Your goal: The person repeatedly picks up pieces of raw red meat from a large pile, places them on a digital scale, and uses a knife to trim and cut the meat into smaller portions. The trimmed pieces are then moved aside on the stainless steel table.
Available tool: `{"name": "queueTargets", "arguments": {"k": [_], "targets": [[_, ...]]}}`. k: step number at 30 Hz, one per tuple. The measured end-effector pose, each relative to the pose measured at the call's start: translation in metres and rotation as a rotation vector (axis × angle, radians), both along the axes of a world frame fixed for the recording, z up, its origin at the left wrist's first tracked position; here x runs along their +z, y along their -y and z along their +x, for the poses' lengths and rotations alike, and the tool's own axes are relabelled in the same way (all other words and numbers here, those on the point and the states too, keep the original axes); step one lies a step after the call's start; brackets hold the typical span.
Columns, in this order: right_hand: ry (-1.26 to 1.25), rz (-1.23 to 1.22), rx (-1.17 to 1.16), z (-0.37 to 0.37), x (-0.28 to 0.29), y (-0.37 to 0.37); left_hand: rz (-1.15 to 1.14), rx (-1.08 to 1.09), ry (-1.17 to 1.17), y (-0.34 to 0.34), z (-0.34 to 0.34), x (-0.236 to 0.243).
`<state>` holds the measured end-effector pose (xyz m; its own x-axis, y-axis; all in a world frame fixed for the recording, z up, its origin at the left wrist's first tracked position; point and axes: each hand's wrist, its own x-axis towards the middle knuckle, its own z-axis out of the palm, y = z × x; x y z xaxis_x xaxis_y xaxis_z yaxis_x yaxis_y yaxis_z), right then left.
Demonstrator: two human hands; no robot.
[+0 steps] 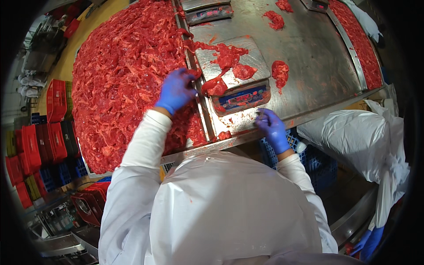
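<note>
My left hand (176, 92), in a blue glove, is above the right edge of a big heap of red meat scraps (128, 75). Its curled fingers are on a piece of meat (194, 73) at the metal divider (202, 104). Beyond the divider stands a scale (242, 98) with a steel plate and a lit display. Several pieces of raw meat (227, 56) lie on its plate, one hanging over the near left corner. My right hand (271, 129), also gloved blue, is by the table's front edge, fingers bent together; whatever they may hold is too small to name.
More meat lumps (280, 74) lie on the steel table (318, 66). A second scale (208, 14) stands farther back. A co-worker's white apron (353, 137) is close on the right. Blue crates (320, 165) sit below the table; red crates (31, 148) are stacked at left.
</note>
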<state>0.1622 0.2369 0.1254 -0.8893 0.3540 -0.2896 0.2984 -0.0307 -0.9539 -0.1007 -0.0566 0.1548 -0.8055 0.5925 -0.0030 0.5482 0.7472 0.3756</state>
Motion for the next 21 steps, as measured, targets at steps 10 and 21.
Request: {"name": "queueTargets", "arguments": {"k": [10,21], "targets": [[0.051,-0.335,0.14,-0.105,0.032,0.037,0.344,-0.014,0.315,-0.017,0.009,0.007],[0.047,-0.397,0.413,-0.083,0.007,0.013,0.224,-0.154,-0.015,-0.08,0.011,0.026]]}}
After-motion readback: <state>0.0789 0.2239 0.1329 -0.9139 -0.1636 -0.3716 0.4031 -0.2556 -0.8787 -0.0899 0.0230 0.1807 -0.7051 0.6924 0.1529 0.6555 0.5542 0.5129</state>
